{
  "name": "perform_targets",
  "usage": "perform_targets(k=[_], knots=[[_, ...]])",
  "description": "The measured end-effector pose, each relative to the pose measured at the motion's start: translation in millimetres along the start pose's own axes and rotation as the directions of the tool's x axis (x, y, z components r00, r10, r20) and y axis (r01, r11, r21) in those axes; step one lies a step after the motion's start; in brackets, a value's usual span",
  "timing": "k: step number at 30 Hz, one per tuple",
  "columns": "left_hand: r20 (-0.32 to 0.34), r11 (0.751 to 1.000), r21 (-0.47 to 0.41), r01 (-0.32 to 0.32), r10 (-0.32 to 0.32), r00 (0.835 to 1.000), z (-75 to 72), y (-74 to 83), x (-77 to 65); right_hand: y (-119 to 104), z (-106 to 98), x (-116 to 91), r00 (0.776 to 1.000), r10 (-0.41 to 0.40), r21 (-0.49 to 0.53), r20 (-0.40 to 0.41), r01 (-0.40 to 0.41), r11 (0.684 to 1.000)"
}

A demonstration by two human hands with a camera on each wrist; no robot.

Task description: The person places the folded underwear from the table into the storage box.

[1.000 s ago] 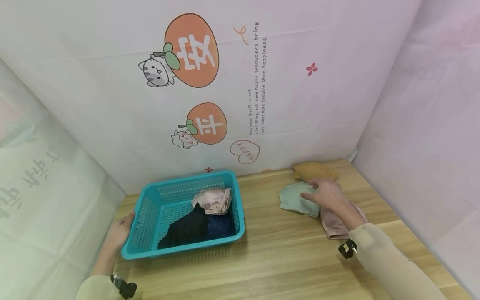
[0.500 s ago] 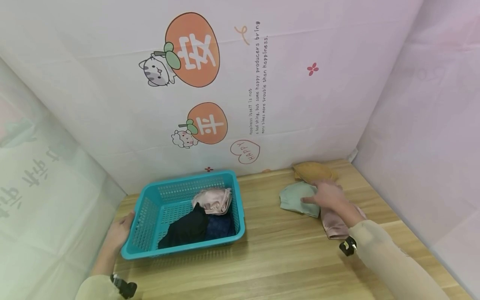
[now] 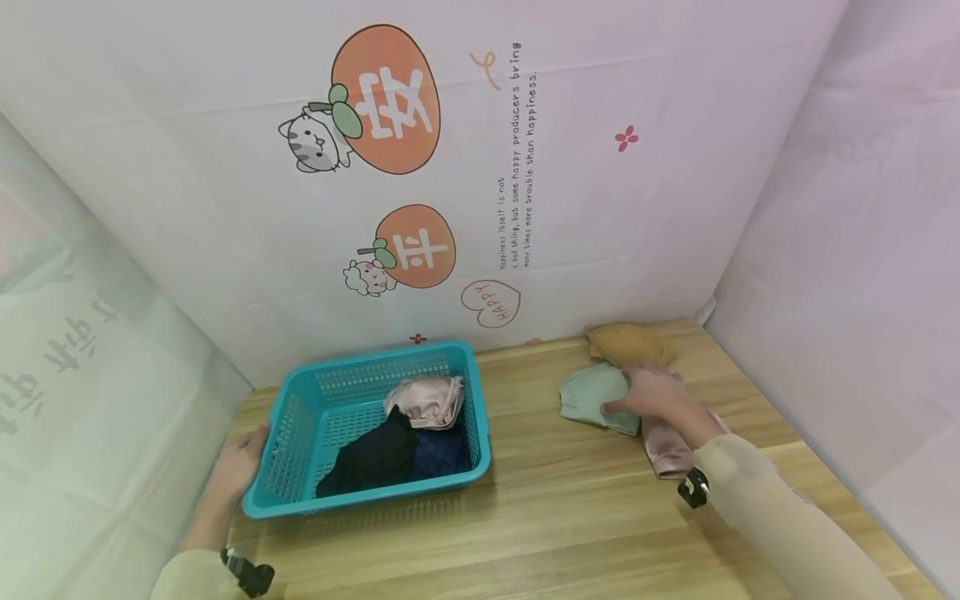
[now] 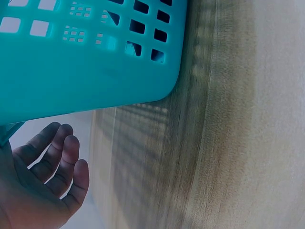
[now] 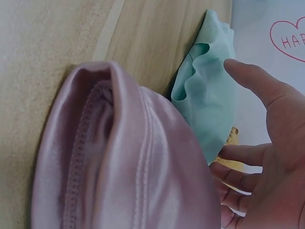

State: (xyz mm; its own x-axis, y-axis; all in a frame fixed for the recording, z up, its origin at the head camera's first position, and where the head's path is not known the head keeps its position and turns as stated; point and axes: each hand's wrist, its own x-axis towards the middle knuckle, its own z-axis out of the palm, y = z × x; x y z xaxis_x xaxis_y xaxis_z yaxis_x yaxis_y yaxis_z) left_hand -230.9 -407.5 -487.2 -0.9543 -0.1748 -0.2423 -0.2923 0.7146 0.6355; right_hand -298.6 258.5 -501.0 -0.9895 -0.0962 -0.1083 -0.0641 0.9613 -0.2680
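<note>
My left hand (image 3: 238, 462) holds the left rim of a turquoise plastic basket (image 3: 480, 417). In the left wrist view its fingers (image 4: 69, 148) curve below the rim; the thumb is hidden there. Over the right edge of a folded mint-green garment (image 3: 592, 396) is my right hand (image 3: 656, 392), thumb and fingers spread apart. The right wrist view has the thumb (image 5: 252, 78) by one side of the mint garment (image 5: 209, 90) and the index fingertip near its lower end. A shiny pink satin garment (image 3: 667, 450) lies partly under the right forearm.
A folded mustard-yellow garment (image 3: 630, 342) lies behind the mint one, near the back wall. Inside the basket are a pale pink satin garment (image 3: 427, 402), a black one (image 3: 375, 454) and a navy one (image 3: 438, 454). Fabric-covered walls bound the wooden table (image 3: 540, 517) at back and sides.
My right hand has lowered slightly toward the mint garment, its thumb shifting a little down along it. The left hand and basket stay where they were.
</note>
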Motion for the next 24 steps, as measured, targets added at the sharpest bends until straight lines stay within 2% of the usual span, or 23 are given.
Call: perform_targets(k=[11,24], knots=[[0.014,1.000,0.002,0.009,-0.009,1.000,0.1,0.1,0.5,6.4,7.7,8.2,0.999,0.009,-0.030,0.043,-0.008,1.000],[-0.004,1.000,0.003,0.011,-0.011,1.000,0.1,1.2,-0.8,13.3,12.6,15.4,0.998,-0.004,-0.067,0.062,0.008,0.998]])
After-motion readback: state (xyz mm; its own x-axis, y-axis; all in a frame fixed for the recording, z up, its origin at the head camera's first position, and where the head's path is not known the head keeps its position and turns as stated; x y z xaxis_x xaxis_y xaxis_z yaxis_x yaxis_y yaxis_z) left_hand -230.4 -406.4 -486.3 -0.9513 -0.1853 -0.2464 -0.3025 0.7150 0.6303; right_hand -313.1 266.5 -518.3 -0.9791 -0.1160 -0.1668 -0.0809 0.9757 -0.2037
